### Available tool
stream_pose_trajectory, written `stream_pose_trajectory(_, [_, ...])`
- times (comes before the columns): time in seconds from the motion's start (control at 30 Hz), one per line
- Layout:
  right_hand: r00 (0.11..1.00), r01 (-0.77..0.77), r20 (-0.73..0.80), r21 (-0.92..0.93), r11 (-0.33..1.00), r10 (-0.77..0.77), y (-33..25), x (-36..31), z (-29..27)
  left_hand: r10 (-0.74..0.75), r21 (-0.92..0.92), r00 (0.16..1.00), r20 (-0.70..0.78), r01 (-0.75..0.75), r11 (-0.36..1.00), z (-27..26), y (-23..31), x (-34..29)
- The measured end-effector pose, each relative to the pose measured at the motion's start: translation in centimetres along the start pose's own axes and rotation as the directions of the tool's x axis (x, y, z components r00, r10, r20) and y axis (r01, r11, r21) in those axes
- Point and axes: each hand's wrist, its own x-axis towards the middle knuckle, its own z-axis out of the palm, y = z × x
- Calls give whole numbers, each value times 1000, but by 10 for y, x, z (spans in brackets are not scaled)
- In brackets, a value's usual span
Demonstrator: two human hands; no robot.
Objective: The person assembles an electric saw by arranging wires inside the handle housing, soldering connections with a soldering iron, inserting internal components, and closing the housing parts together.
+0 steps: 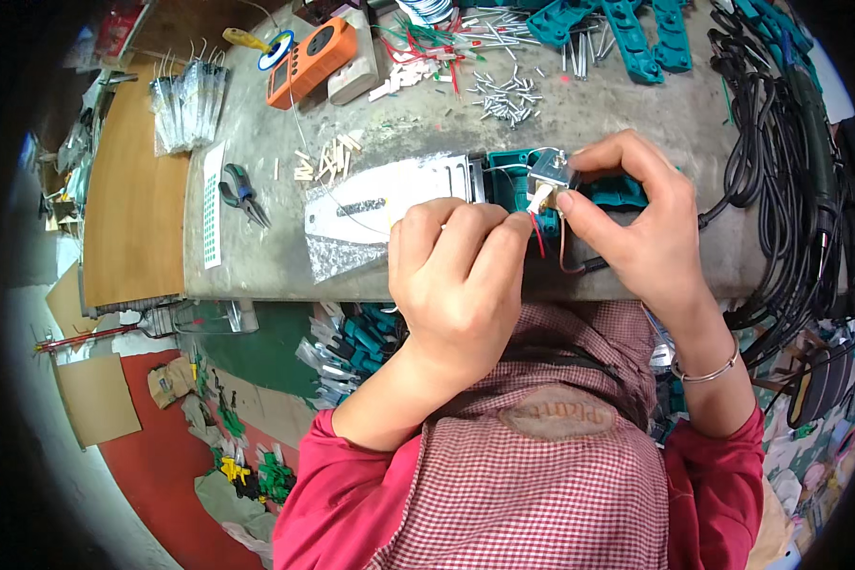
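So the small grey-white switch part (549,171) with red and brown wires (541,237) hanging off it sits right between both hands, held just above the teal plastic housing (513,180) on the grey workbench (256,256). The right hand (636,218) is curled around it, thumb and forefinger pinching the part from the right side. The left hand (456,275) is closed almost into a fist, fingertips pressed up against the wires just beside the right thumb; can't tell exactly what it's gripping in there.

Sticking out left of the left hand is a flat metal saw bar (380,209), touching the housing. Further left lie pliers (242,195). Up past the hands there's an orange meter (309,59), a scatter of metal screws (503,95) and more teal housing pieces (627,33). A bundle of black cables (779,152) hangs right of the right hand.
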Motion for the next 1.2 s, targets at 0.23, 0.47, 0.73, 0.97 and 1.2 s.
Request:
stream_pose_trajectory(0.23, [999,50,16,9,999,-51,4,-1,0,58,15,995,-85,-57,998,16,0,-3])
stream_pose_trajectory(0.47, [1000,0,28,15,1000,0,-1,0,0,42,-1,999,-23,-42,999,-2,-4,-6])
stream_pose_trajectory(0.73, [997,70,33,7,998,-70,3,-3,0,94,20,996,-5,-94,995,6,-2,-6])
stream_pose_trajectory(0.97, [965,233,154,-111,966,-215,0,3,-9,75,-211,964,255,-20,977,-36,-30,29])
stream_pose_trajectory(1.2, [996,59,74,-243,968,-43,-27,-3,-35,364,-606,752,549,58,793,9,-66,68])
